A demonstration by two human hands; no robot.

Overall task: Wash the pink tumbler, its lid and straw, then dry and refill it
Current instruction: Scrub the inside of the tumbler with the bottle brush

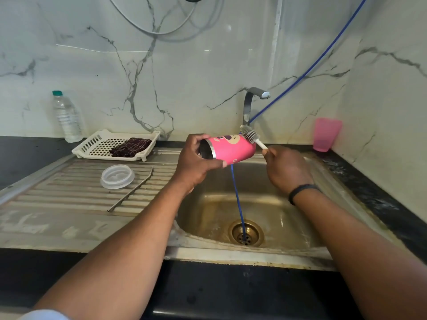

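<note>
My left hand [196, 163] grips the pink tumbler [231, 148] near its steel rim and holds it on its side above the sink [219, 211], mouth pointing left. My right hand [285, 169] holds the white handle of a bottle brush [250, 135]; its bristle head lies against the tumbler's base end. The clear plastic lid [117, 176] lies on the ribbed drainboard [57, 199], and the metal straw [131, 191] lies just right of it.
A white tray [92, 144] with a dark folded cloth [130, 146] sits at the back of the drainboard, a water bottle [67, 116] behind it. A tap [250, 100] and a blue hose [238, 199] running into the drain stand over the sink. A pink cup [325, 137] sits right.
</note>
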